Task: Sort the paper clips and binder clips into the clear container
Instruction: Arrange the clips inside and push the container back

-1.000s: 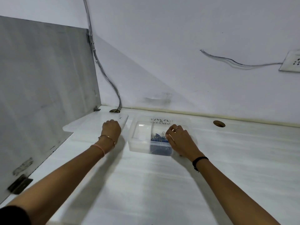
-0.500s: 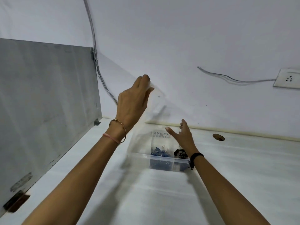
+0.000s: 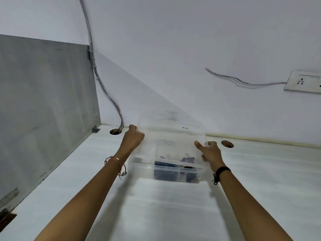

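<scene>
A clear plastic container (image 3: 142,168) stands on the white desk, with blue paper clips (image 3: 165,171) and black binder clips (image 3: 189,162) inside at its right half. A clear lid (image 3: 172,134) is held tilted over the container, its near edge low on the rim and blurred by motion. My left hand (image 3: 132,138) grips the lid's left edge. My right hand (image 3: 209,151) holds the lid's right edge, with the index finger stretched out along it. The container's left half looks empty.
A grey partition panel (image 3: 45,108) walls off the left side. Two cable holes (image 3: 115,131) (image 3: 227,144) pierce the desk near the back wall, with a cable running up from the left one. A wall socket (image 3: 303,82) sits at the far right.
My left hand picked up the lid from the desk at the left, raised it high, then brought it down over the container. My right hand moved from the container's contents to the lid's right edge.
</scene>
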